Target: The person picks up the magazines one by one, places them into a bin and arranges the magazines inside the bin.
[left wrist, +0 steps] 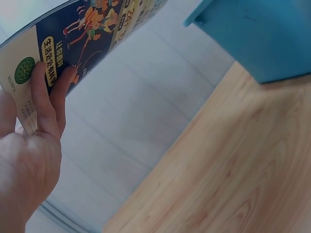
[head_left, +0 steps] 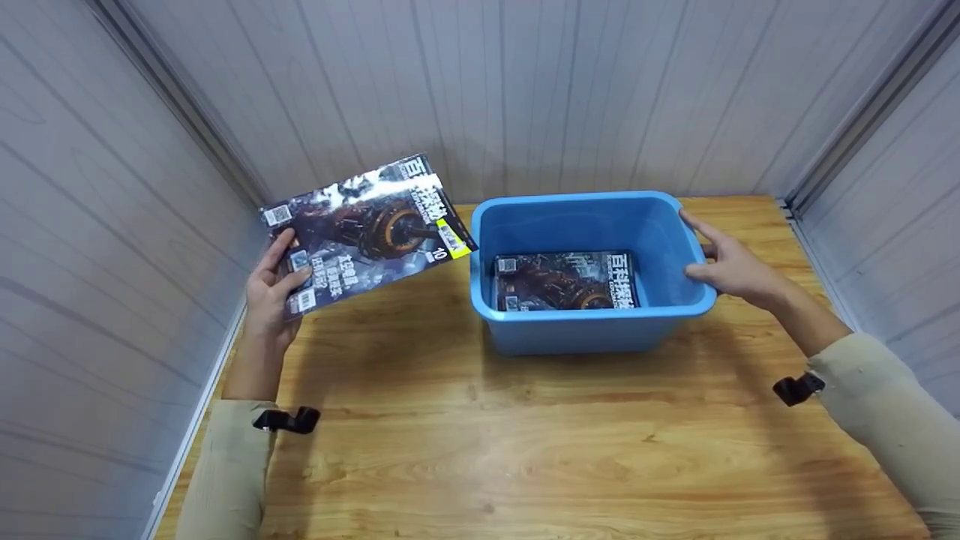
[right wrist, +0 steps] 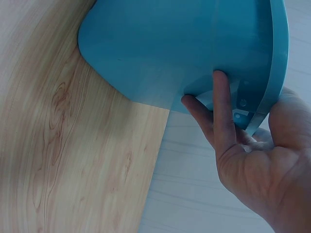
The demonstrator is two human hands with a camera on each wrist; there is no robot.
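Fingers of the left hand [head_left: 271, 289] pinch a magazine [head_left: 367, 229] clear of the bin [head_left: 592, 330]; the right hand [head_left: 731, 266] grips its rim, fingers [right wrist: 221, 104] underneath in the wrist view.

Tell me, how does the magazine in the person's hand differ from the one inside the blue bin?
The held magazine is up in the air, tilted, pinched at its lower corner by the left hand; the magazine in the bin lies flat on the bottom of the blue bin, touched by no hand. The held one sits left of the bin, over the table's edge. Their dark covers look alike.
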